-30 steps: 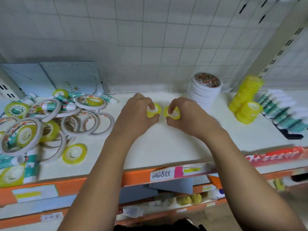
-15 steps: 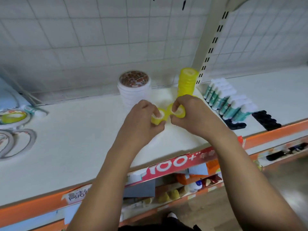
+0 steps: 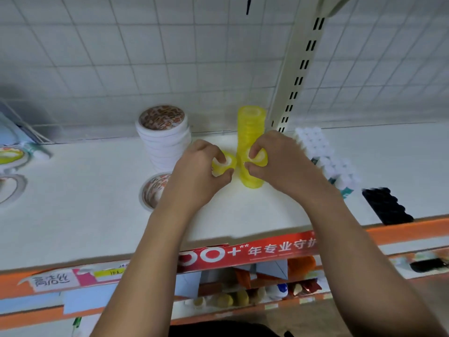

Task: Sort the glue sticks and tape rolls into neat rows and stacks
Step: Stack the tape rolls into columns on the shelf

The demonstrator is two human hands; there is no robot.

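Note:
My left hand [image 3: 198, 175] pinches a small yellow tape roll [image 3: 224, 162], a finger in its core. My right hand [image 3: 281, 161] pinches a second small yellow tape roll [image 3: 260, 158] the same way. Both rolls hover above the white shelf [image 3: 85, 215], just in front of a tall stack of yellow tape rolls [image 3: 250, 132]. A stack of white tape rolls [image 3: 164, 139] stands to the left, and one white roll [image 3: 155, 188] lies flat before it. Glue sticks [image 3: 325, 154] with white caps stand in rows to the right.
A black tray-like block [image 3: 386, 205] sits at the right near the shelf's orange front edge [image 3: 401, 229]. Loose tape rings [image 3: 9, 188] and a glue stick [image 3: 36, 152] lie at far left. A slotted upright post [image 3: 298, 76] rises behind the yellow stack.
Both hands have carried their small yellow rolls rightward from the loose pile to the yellow stack; the view swung right with them.

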